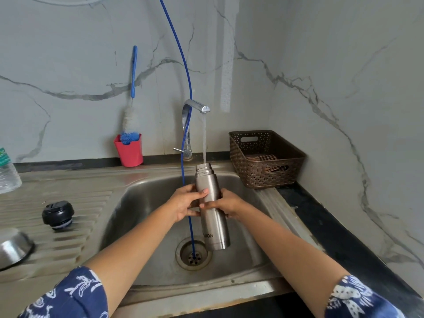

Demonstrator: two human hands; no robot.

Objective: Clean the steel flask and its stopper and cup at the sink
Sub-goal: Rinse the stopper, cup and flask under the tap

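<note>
Plastic bottle (6,173) cut by left edge, label unreadable; steel cup (13,245) partly out too. Right hand (229,204) fingers mostly hidden behind steel flask (214,226). Checked cloth (261,157) half concealed by basket (263,177) wall. Blue hose (181,53) runs past top edge

Left sleeve (68,294), lower left of frame, and right sleeve (358,299), lower right — dark blue fabric, white printed figures. Forearms, left hand (183,204) and right hand (230,207) bare past the hems.

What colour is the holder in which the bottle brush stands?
Red. The holder shows best in the head view, against the wall left of the tap.
</note>
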